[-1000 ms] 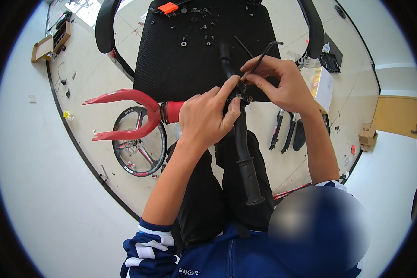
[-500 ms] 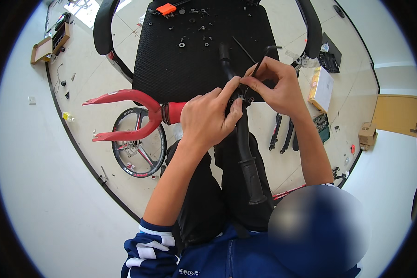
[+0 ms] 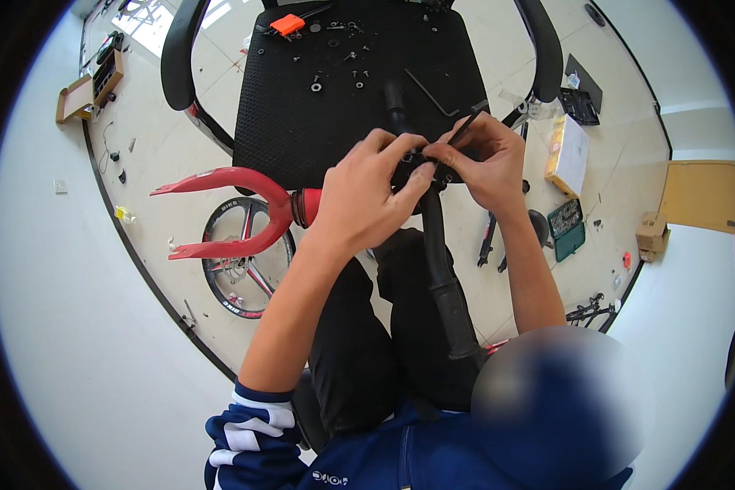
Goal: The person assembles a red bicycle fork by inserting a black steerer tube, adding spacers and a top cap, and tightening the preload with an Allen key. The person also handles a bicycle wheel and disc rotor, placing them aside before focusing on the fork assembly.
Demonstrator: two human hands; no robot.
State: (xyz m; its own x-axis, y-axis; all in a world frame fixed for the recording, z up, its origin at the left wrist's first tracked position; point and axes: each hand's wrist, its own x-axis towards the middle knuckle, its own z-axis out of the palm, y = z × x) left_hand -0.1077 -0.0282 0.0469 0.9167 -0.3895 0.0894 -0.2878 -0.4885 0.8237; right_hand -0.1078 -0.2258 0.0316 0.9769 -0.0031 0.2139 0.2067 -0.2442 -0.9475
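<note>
A red bicycle fork (image 3: pixel 271 214) lies crosswise, its prongs to the left and its upper end behind my left hand. From it a black handlebar (image 3: pixel 443 278) runs from the chair seat down over my lap. My left hand (image 3: pixel 371 192) is closed, with thumb and fingers on the stem clamp where fork and handlebar meet; the fingers partly hide the clamp. In a pinch, my right hand (image 3: pixel 492 163) holds a black hex key (image 3: pixel 468 122) beside the clamp. Its lower tip is hidden among my fingers, so I cannot tell whether it sits in a bolt.
On the black chair seat (image 3: pixel 278 122) lie another hex key (image 3: pixel 429 90), several bolts and washers, and an orange item (image 3: pixel 287 24). Armrests (image 3: pixel 541 49) flank it. A spoked wheel (image 3: pixel 220 282), a green tool case (image 3: pixel 567 229) and a white-topped box (image 3: pixel 567 155) lie on the floor.
The hex key in my right hand has turned, its bent end now lower and closer to my fingers. My left fingers have shifted on the clamp. Fork and handlebar have moved slightly down and right.
</note>
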